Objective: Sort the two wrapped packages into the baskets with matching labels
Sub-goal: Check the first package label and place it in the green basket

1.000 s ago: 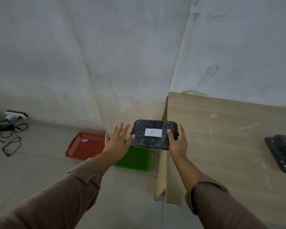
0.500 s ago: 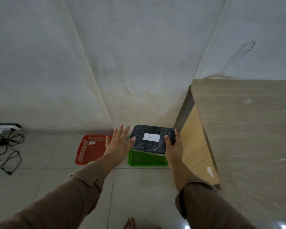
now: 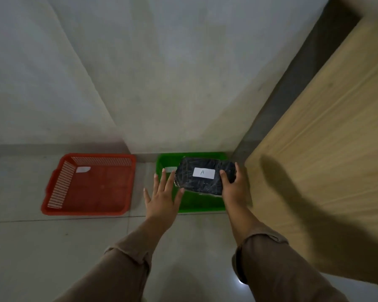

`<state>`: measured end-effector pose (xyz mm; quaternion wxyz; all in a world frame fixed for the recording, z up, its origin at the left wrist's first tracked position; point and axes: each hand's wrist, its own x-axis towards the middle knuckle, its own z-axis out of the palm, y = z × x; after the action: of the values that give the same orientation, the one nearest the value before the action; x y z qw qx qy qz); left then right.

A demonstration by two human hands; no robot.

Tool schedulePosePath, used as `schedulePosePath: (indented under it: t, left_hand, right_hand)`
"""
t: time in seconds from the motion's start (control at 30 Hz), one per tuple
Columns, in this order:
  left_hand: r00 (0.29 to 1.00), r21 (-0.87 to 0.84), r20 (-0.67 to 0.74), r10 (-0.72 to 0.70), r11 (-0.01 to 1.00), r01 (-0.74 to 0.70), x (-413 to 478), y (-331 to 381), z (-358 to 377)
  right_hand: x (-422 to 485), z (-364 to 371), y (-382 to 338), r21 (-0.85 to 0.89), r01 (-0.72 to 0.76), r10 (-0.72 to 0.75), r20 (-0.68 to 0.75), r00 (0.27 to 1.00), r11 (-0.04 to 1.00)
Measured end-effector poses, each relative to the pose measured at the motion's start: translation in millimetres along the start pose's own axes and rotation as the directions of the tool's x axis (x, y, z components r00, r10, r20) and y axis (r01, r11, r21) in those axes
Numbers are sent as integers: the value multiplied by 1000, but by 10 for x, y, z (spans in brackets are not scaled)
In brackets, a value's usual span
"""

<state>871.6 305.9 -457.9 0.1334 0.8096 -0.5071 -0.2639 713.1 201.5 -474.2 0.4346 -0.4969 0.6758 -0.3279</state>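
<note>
The right hand (image 3: 231, 188) gripped package A (image 3: 203, 176) over the green basket (image 3: 196, 205), left hand (image 3: 162, 197) splayed empty; lowering it flat looked advisable before release.

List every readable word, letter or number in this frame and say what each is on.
"A": white sticker on the black wrapped package, held in the right hand.
White label in the red basket: nothing legible.
White label in the green basket: mostly hidden, unreadable.
</note>
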Motion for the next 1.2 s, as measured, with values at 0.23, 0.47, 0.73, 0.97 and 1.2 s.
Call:
schedulePosePath:
  t: [0.23,0.47,0.73,0.97,1.2]
  left_hand:
    - [1000,157,-20,1,988,2,820,-787,1804]
    - [1000,306,13,14,952,-18,982,-1175,2529]
    - [999,337,54,-7,941,-12,995,-1187,2558]
    - [994,301,109,-13,954,-20,1010,-1165,2503]
    - [991,288,133,-9,957,-30,1001,-1153,2485]
  right_hand:
    - [928,893,1579,-47,46,-46,9,999,998]
    - [1300,1211,2194,-153,91,-81,71,994,984]
    - [1144,1236,2156,-567,511,-319,408,855,646]
    - [1276,1251,2273,-627,584,-140,611,779,516]
    - [1656,1309,2107,-666,546,-103,583,806,509]
